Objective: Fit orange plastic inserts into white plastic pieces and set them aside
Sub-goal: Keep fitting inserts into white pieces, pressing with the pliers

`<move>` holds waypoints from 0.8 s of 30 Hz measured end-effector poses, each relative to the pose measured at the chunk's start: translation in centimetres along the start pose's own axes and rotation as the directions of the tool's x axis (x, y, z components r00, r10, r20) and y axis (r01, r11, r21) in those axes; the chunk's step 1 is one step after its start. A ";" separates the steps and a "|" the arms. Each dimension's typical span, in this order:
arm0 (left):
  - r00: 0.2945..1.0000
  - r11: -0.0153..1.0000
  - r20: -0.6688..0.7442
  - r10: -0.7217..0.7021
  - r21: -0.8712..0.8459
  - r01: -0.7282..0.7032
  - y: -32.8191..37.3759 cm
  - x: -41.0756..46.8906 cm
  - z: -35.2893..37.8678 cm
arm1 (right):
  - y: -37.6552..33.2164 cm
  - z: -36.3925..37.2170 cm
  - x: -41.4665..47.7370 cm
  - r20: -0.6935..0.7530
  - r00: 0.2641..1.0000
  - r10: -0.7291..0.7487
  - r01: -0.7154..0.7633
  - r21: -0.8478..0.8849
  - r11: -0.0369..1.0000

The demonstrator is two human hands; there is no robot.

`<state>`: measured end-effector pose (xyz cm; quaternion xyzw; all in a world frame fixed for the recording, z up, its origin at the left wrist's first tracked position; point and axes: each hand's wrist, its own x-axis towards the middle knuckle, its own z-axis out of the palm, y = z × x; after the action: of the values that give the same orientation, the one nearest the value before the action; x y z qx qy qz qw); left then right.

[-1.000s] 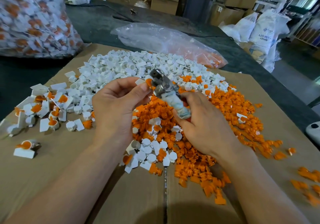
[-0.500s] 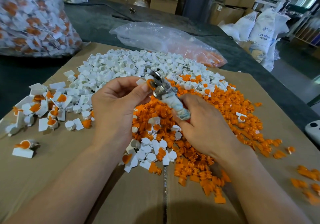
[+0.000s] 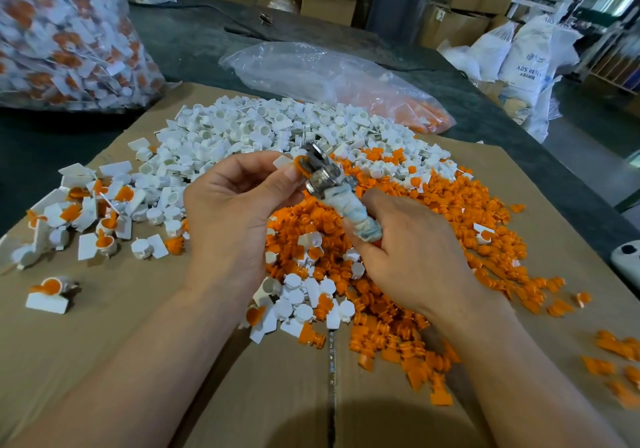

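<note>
We hold the work in the middle of the frame, above the heaps. Our left hand (image 3: 235, 212) pinches a white piece (image 3: 282, 163) between thumb and fingertips, with an orange insert (image 3: 298, 167) sitting at its mouth. Our right hand (image 3: 408, 257) is curled tight round the rag-wrapped handle of a metal-headed tool (image 3: 323, 174).

The tool's long axis runs from the lower right up to the upper left. Its metal head meets the insert from the right, so the piece lies just left of the tool tip. We judge the coming push must travel along that axis, with the left hand bracing against it. We cannot tell whether the insert is fully seated.

The set-aside pile of fitted pieces (image 3: 97, 212) lies at the left of the frame. It is nearer our left hand, which would carry the piece there.

Loose orange inserts (image 3: 433, 212) and white pieces (image 3: 259, 129) cover the cardboard sheet (image 3: 104, 326) on the dark counter (image 3: 194, 45).

For writing, a white sack (image 3: 526, 63) at the upper right reads "ABS RES", the rest cut off, with smaller print below that we cannot make out. We see no other legible label.
</note>
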<state>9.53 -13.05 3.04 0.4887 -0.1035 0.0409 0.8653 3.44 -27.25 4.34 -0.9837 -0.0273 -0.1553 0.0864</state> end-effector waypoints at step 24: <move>0.998 1.000 -0.051 -0.022 0.011 0.022 0.1 0.0 -0.1 | -0.1 0.6 0.3 0.093 0.996 0.004 -0.016 0.133 0.991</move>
<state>9.52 -12.91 3.05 0.4937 -0.0758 0.0445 0.8652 3.86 -27.06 3.91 -0.9820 -0.0368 -0.1070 0.1513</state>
